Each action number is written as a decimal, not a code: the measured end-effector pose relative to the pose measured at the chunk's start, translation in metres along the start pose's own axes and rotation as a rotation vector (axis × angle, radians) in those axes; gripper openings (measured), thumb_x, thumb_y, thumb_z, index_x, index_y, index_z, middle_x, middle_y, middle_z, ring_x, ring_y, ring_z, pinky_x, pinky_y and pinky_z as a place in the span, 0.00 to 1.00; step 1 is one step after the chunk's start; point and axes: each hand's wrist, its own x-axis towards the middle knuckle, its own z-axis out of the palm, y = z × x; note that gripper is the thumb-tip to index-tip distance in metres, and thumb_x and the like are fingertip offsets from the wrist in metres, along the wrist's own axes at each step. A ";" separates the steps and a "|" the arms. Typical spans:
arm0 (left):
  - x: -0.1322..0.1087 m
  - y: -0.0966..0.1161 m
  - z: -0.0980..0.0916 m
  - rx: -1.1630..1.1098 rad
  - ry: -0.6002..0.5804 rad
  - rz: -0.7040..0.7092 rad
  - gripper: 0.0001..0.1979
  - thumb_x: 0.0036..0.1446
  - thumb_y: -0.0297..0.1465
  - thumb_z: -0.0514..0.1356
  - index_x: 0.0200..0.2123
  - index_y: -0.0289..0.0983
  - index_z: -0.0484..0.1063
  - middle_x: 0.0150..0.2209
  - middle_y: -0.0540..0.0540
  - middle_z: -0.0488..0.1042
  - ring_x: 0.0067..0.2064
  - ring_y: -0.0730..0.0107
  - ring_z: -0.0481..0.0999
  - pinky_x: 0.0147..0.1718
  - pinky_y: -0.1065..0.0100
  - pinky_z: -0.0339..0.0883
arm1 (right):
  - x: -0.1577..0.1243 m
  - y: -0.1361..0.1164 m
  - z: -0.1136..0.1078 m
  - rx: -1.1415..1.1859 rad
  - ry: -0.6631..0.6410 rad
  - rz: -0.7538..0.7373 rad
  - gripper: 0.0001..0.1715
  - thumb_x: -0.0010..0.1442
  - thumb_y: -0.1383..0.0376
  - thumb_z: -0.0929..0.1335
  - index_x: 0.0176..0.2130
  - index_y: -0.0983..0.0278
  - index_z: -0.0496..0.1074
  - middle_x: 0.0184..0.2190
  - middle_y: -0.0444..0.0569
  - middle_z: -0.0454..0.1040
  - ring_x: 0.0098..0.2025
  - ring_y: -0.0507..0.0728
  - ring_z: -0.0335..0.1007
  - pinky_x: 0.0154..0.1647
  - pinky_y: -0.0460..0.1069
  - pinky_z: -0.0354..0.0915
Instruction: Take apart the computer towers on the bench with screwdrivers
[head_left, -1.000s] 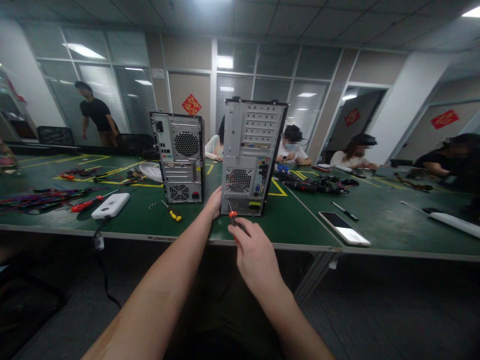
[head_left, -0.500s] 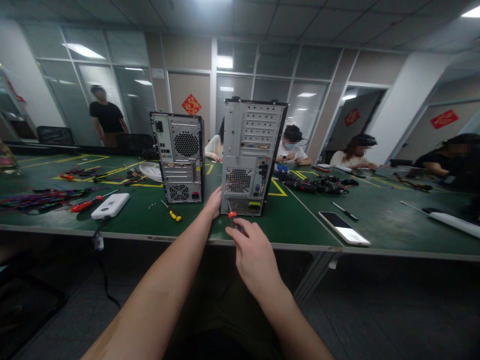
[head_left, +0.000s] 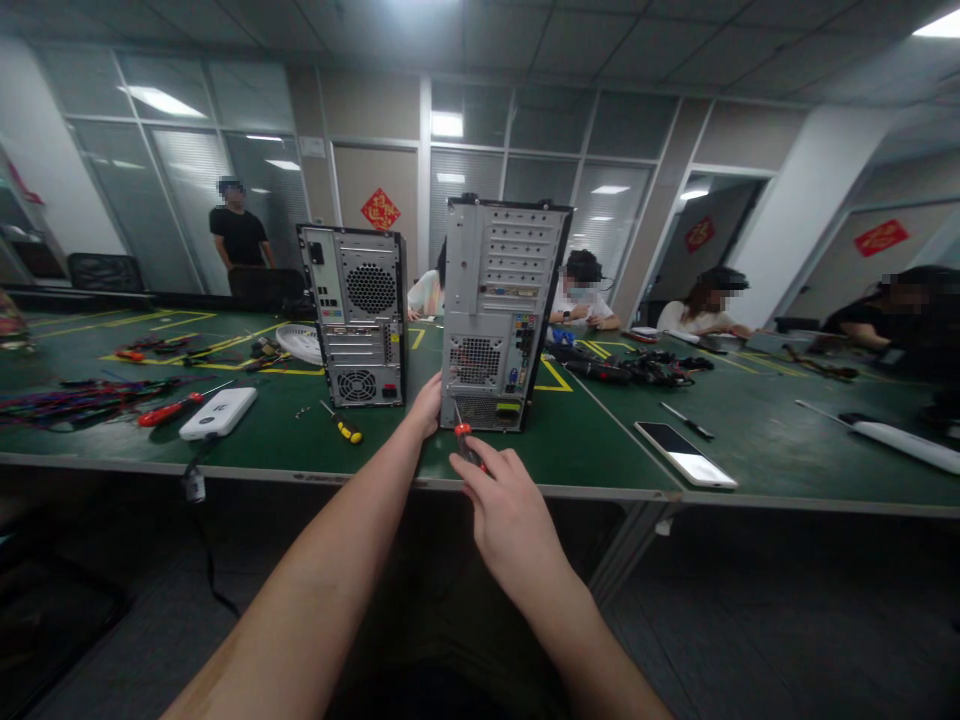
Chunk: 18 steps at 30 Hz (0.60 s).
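Upright on the green table stands a grey computer tower point(head_left: 466, 290), its back panel towards me. My left hand point(head_left: 426, 410) holds the tower low on its left side; most of its fingers are hidden from this angle. My right hand point(head_left: 506, 500) is closed round the handle of a screwdriver point(head_left: 463, 432) with a red and dark grip. Its shaft points up at the tower's lower left back, near the bottom vent grille. Whether the tip sits in a screw is too small to tell.
Left of it stands a second computer tower point(head_left: 360, 345). A yellow-black screwdriver point(head_left: 345, 428), red screwdriver point(head_left: 171, 408), white power bank point(head_left: 219, 413) and cable bundles point(head_left: 82, 402) lie leftward. Rightward are a phone point(head_left: 686, 455) and black cables point(head_left: 637, 367). Several people are across the table.
My view has shifted slightly. The screwdriver stays at the tower's lower left, and the fingers of my right hand have moved a little on its handle. A standing person at the back has moved right.
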 end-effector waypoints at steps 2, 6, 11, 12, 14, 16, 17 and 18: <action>-0.002 0.001 0.001 0.008 -0.001 -0.003 0.19 0.56 0.33 0.69 0.51 0.37 0.82 0.38 0.45 0.86 0.39 0.62 0.85 0.42 0.64 0.78 | -0.001 0.000 0.000 0.034 0.004 0.032 0.25 0.69 0.76 0.65 0.61 0.66 0.76 0.65 0.60 0.73 0.58 0.66 0.73 0.61 0.63 0.73; -0.006 0.004 0.004 0.012 -0.010 0.001 0.18 0.55 0.32 0.69 0.50 0.37 0.82 0.38 0.44 0.86 0.39 0.61 0.85 0.42 0.64 0.79 | 0.001 -0.004 0.002 0.196 0.056 0.150 0.22 0.67 0.69 0.73 0.60 0.64 0.76 0.59 0.57 0.77 0.58 0.65 0.76 0.62 0.61 0.74; -0.005 0.003 0.003 0.013 -0.011 -0.004 0.18 0.56 0.32 0.69 0.51 0.37 0.82 0.37 0.44 0.85 0.39 0.61 0.86 0.42 0.64 0.79 | 0.002 -0.004 0.003 0.194 0.089 0.138 0.22 0.68 0.70 0.71 0.61 0.64 0.74 0.58 0.58 0.78 0.56 0.64 0.77 0.59 0.60 0.75; -0.005 0.003 0.002 0.011 -0.012 -0.004 0.18 0.56 0.33 0.69 0.51 0.37 0.82 0.37 0.44 0.86 0.39 0.61 0.86 0.42 0.64 0.79 | 0.001 -0.003 0.003 0.154 0.081 0.117 0.22 0.68 0.72 0.70 0.61 0.64 0.75 0.60 0.58 0.77 0.57 0.64 0.76 0.60 0.60 0.74; -0.004 0.002 0.002 0.003 -0.011 -0.002 0.19 0.56 0.33 0.70 0.51 0.38 0.82 0.38 0.44 0.86 0.40 0.60 0.86 0.44 0.63 0.79 | 0.000 -0.001 0.001 0.060 0.065 0.073 0.24 0.68 0.76 0.66 0.60 0.63 0.77 0.63 0.58 0.75 0.58 0.65 0.74 0.60 0.62 0.74; -0.005 0.002 0.002 -0.002 -0.003 -0.003 0.19 0.56 0.34 0.70 0.52 0.38 0.82 0.39 0.44 0.86 0.41 0.60 0.86 0.45 0.63 0.79 | -0.001 0.001 0.000 0.001 0.058 0.040 0.26 0.68 0.77 0.64 0.58 0.61 0.78 0.63 0.57 0.75 0.56 0.65 0.73 0.59 0.64 0.74; -0.005 0.002 0.002 -0.003 0.001 -0.003 0.19 0.56 0.34 0.70 0.52 0.38 0.82 0.39 0.44 0.86 0.41 0.60 0.86 0.45 0.63 0.78 | -0.001 0.001 0.000 0.004 0.060 0.036 0.26 0.68 0.77 0.64 0.58 0.60 0.78 0.63 0.56 0.75 0.57 0.65 0.74 0.60 0.63 0.73; -0.005 0.003 0.002 -0.002 0.001 -0.003 0.19 0.56 0.35 0.70 0.51 0.38 0.82 0.39 0.44 0.86 0.41 0.60 0.86 0.45 0.63 0.78 | -0.001 0.001 0.000 0.026 0.068 0.043 0.25 0.68 0.76 0.65 0.59 0.61 0.78 0.63 0.56 0.75 0.57 0.64 0.74 0.60 0.63 0.73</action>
